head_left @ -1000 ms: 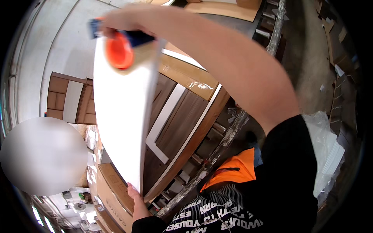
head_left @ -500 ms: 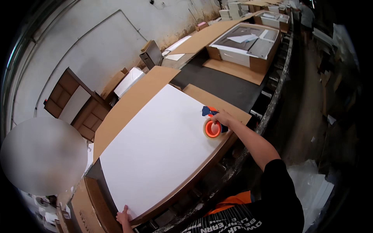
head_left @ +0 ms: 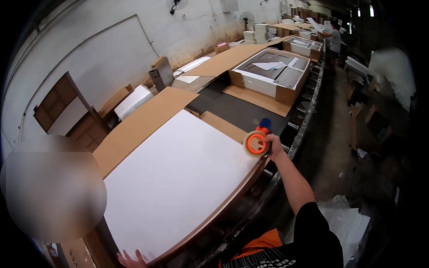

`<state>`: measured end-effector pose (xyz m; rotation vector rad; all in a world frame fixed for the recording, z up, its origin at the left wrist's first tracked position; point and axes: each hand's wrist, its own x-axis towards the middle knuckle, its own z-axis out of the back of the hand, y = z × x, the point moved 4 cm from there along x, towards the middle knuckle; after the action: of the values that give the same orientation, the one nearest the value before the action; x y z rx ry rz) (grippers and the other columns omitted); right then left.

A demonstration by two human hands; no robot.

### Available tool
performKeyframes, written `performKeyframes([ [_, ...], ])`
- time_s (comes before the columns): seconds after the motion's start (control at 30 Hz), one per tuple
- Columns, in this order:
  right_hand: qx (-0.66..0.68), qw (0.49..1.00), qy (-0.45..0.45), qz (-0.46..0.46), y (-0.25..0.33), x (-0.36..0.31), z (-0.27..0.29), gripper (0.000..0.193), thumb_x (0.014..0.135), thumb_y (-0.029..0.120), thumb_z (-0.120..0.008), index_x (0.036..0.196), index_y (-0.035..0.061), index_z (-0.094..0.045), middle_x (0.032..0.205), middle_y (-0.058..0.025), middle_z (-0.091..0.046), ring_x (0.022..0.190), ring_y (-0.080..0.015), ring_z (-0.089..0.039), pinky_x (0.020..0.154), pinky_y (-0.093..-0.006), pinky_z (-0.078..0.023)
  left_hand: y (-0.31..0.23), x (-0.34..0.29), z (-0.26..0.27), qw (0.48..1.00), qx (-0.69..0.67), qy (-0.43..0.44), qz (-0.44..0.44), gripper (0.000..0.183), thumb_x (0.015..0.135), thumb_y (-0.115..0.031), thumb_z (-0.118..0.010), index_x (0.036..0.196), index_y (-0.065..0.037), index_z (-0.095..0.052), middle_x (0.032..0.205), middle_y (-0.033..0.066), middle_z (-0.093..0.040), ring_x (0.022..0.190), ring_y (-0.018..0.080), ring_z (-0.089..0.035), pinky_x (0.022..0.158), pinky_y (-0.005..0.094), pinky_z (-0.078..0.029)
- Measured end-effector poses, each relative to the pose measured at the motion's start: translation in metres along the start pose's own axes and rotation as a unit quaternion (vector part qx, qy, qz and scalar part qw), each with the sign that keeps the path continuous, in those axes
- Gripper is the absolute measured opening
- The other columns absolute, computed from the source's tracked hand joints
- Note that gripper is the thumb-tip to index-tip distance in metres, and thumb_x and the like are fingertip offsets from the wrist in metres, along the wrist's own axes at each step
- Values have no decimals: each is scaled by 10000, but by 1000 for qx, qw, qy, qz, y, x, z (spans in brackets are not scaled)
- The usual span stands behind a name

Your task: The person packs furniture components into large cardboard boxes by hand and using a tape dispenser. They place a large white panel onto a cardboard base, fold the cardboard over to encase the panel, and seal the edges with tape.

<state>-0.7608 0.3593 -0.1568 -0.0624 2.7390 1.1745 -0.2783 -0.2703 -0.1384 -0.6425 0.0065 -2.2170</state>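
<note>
A large white sheet covers the carton in front of me, with a brown cardboard flap folded out along its far left side. My right hand grips a tape dispenser with an orange hub, a wide roll of tape and a blue end. The dispenser is over the sheet's right corner, beside a narrower flap. At the near left corner my left hand rests with its fingers spread on the sheet's edge, cut off partly by the lower border.
Farther along the conveyor stands an open carton holding grey panels, and another carton follows. Wrapped white sheets lie at the lower right. A person stands far back. A blurred round patch hides the left side.
My right hand has carried the tape dispenser rightward to the sheet's corner and turned it so its blue end points up. My left hand's fingers have spread at the near corner. The view has shifted.
</note>
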Motion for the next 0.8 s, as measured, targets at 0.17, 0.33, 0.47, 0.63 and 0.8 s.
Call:
performKeyframes([
  [0.17, 65, 977, -202, 24, 2, 13, 85, 390, 719, 164, -578, 1100, 78, -566, 1030, -73, -593, 951, -233, -600, 802, -429, -520, -171, -64, 32, 921, -53, 107, -371, 811, 814, -505, -685, 1433, -61, -408, 1499, 233, -315, 1369, 417, -313, 1130, 559, -244],
  [0.33, -379, 890, -251, -13, -17, 50, 201, 693, 796, 320, -697, 1342, -40, -465, 1343, -194, -524, 1245, -342, -490, 1034, -445, -371, -223, -71, 6, 868, -22, 175, -465, 928, 750, -568, -705, 1422, -13, -386, 1474, 221, -360, 1375, 397, -319, 1146, 557, -211],
  [0.47, -596, 744, -168, 250, 6, 16, 85, 771, 878, 342, -634, 1433, -60, -281, 1483, -275, -283, 1349, -432, -300, 1130, -453, -252, -208, -65, 17, 886, -10, 226, -404, 1092, 667, -584, -757, 1441, 37, -302, 1478, 224, -352, 1384, 416, -291, 1146, 562, -199],
  [0.63, -665, 568, 371, 311, -6, -126, -107, 883, 822, 678, -518, 1421, 40, -401, 1415, -287, -385, 1330, -516, -298, 1094, -634, -189, -205, -37, -22, 855, -7, 305, -419, 1202, 624, -790, -655, 1367, 105, -350, 1460, 338, -277, 1365, 546, -209, 1104, 645, -131],
  [0.8, -798, 397, 410, 192, -71, -99, -118, 984, 797, 791, -417, 1432, 40, -391, 1471, -337, -253, 1372, -545, -151, 1109, -656, -55, -214, -26, -27, 853, 6, 328, -407, 1232, 633, -844, -584, 1400, 82, -316, 1484, 300, -263, 1390, 503, -189, 1116, 623, -138],
])
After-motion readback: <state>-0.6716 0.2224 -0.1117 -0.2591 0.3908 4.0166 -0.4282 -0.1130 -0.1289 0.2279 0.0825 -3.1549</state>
